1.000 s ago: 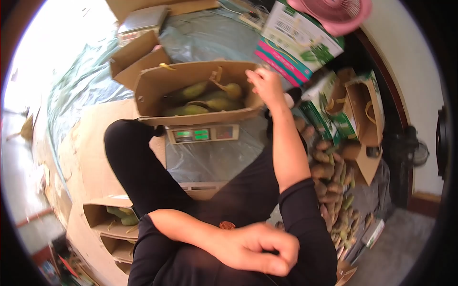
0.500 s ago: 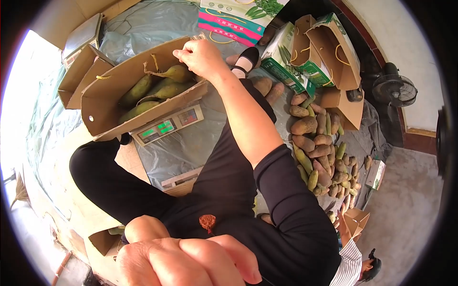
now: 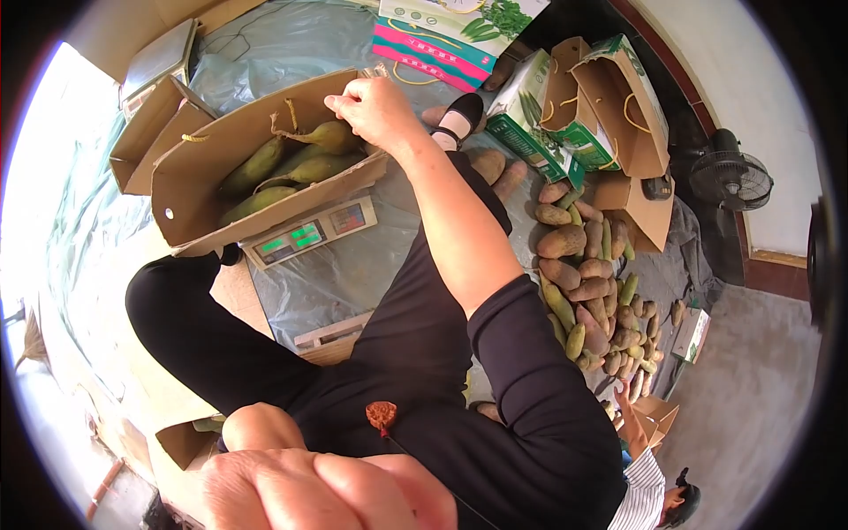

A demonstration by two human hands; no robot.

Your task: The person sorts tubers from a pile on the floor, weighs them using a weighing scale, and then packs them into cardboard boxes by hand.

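Observation:
My right hand (image 3: 375,108) is at the right end of a long open cardboard box (image 3: 203,231), fingers curled and thumb against the forefinger. Whether anything is pinched there cannot be made out. Inside the box lie several large green vegetables (image 3: 305,170), gourd-like, some with thin stem ends. Beneath it is a digital scale (image 3: 309,231) with green-lit numbers. Very close to the camera, my left hand (image 3: 327,490) is closed in a fist; its inner side is hidden. A brown carved pendant (image 3: 382,415) on a dark cord hangs beside it, over my black clothes.
Brown and green tubers (image 3: 587,291) are heaped at the right. Printed green boxes (image 3: 530,115) and a pink-and-white carton (image 3: 433,53) stand behind, near a black fan (image 3: 731,172). A person in a striped shirt (image 3: 643,490) reaches towards the heap at lower right. Another scale (image 3: 159,62) is upper left.
The view has shifted slightly. My left fist is a little lower and further left. My right hand stays by the box end. The other person's hand has risen near the heap.

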